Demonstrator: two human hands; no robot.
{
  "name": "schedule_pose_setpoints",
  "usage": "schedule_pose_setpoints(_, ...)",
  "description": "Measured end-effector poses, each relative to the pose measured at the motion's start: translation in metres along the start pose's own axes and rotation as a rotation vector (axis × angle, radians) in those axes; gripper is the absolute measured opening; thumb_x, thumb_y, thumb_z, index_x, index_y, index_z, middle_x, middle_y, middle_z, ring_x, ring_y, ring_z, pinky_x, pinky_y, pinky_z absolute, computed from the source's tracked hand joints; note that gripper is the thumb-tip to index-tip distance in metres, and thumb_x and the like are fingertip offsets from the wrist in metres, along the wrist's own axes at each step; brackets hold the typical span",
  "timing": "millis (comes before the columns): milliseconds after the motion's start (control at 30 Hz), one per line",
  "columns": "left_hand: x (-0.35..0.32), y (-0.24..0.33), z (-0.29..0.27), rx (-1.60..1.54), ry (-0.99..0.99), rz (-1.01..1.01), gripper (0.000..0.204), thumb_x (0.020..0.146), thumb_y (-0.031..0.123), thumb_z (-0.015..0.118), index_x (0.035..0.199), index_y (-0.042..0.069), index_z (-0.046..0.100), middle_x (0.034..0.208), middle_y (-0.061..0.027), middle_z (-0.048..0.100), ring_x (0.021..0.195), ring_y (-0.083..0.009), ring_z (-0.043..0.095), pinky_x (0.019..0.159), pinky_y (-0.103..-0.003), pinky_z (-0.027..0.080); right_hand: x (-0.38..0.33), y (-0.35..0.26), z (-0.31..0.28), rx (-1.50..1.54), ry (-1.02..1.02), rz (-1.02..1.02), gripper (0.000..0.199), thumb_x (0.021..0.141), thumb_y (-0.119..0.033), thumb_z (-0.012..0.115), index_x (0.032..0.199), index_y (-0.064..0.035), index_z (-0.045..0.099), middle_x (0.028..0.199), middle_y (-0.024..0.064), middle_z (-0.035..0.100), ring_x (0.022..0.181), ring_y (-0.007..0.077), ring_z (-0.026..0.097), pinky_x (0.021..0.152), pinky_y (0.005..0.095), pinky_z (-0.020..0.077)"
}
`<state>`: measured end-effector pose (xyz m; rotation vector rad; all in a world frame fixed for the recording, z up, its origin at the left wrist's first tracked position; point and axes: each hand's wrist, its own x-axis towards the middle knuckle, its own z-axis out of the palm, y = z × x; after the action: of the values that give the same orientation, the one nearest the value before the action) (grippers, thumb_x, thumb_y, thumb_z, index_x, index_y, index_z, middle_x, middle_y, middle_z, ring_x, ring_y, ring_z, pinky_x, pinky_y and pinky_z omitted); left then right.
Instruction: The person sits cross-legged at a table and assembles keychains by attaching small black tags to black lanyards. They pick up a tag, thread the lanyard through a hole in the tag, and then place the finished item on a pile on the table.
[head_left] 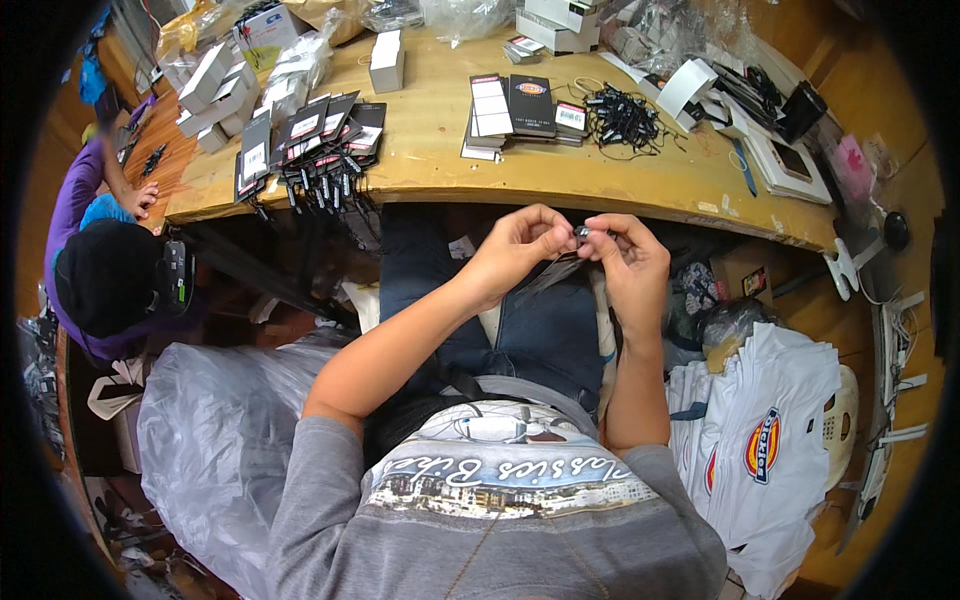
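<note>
Bearing tag stacks (335, 130): wooden table (428, 130).
Lap (425, 290): lying beneath the work.
Hands: left hand (525, 242), right hand (627, 252) are pinching a small dark piece (581, 232) between them.
Piece: probably weighing little, feeling stiff, slipping easily; ends are offering the best hold.

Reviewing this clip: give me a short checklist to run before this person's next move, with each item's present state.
1. Left grip and right grip meet at the small dark piece: ok.
2. That piece's exact fastening: cannot tell; fingers cover it and it is tiny.
3. Black corded pieces piled on the table: ok.
4. Black tags squarely stacked: not ok; they overlap unevenly.
5. Co-worker's hand apart from the work: ok, far left.
</note>
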<state>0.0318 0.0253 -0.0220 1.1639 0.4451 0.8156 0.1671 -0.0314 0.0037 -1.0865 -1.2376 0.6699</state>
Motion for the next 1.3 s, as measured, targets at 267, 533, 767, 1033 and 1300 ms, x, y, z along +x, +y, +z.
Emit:
schedule_pose_setpoints(267, 0.033, -0.036, -0.002, -0.054, -0.064, -0.171, 0.026, 0.074, 0.004, 0.057, 0.095, 0.000, 0.043, 0.082, -0.0067, 0.057, 0.073, -0.0095, 0.054, 0.067, -0.021, 0.043, 0.020, 0.029, -0.006, -0.383, 0.285, -0.185, 0.008, 0.071, 0.001, 0.055, 0.078, 0.0017, 0.052, 0.064, 0.0085, 0.057, 0.056, 0.0125, 0.057, 0.050, 0.0222, 0.0429)
schedule_pose_setpoints(533, 0.034, -0.031, 0.001, -0.010, 0.018, -0.228, 0.022, 0.073, 0.007, 0.058, 0.093, 0.002, 0.050, 0.077, -0.0016, 0.057, 0.063, -0.0038, 0.050, 0.052, -0.015, 0.037, 0.027, 0.034, -0.002, -0.803, 0.291, -0.428, 0.006, 0.070, 0.001, 0.053, 0.076, 0.0000, 0.051, 0.067, 0.0133, 0.056, 0.060, 0.0255, 0.056, 0.052, 0.0300, 0.0428)
schedule_pose_setpoints(767, 0.033, -0.037, 0.000, -0.035, 0.060, -0.209, 0.020, 0.074, 0.007, 0.058, 0.092, 0.002, 0.050, 0.072, 0.0025, 0.054, 0.057, -0.0017, 0.044, 0.047, -0.015, 0.031, 0.025, 0.031, 0.005, -0.974, 0.232, -0.473, 0.012, 0.065, 0.005, 0.051, 0.075, -0.0011, 0.048, 0.069, 0.0119, 0.053, 0.066, 0.0274, 0.053, 0.057, 0.0343, 0.0420)
schedule_pose_setpoints(1033, 0.031, -0.037, 0.001, 0.041, 0.014, -0.192, 0.017, 0.075, 0.004, 0.055, 0.091, 0.000, 0.051, 0.075, 0.0007, 0.054, 0.063, -0.0025, 0.045, 0.054, -0.016, 0.036, 0.027, 0.040, 0.005, -1.004, 0.257, -0.536, 0.010, 0.067, 0.002, 0.053, 0.075, -0.0010, 0.049, 0.069, 0.0116, 0.054, 0.063, 0.0285, 0.054, 0.055, 0.0326, 0.0424)
schedule_pose_setpoints(1300, 0.000, 0.099, -0.027, 1.303, -0.146, 0.441, 0.028, 0.063, -0.004, 0.053, 0.088, 0.006, 0.055, 0.079, -0.0061, 0.055, 0.081, -0.0201, 0.051, 0.078, -0.031, 0.036, 0.013, -0.007, 0.014, 0.174, 0.047, -0.017, 0.008, 0.074, 0.001, 0.054, 0.081, -0.0012, 0.051, 0.068, 0.0035, 0.055, 0.058, 0.0062, 0.052, 0.048, 0.0172, 0.0417)
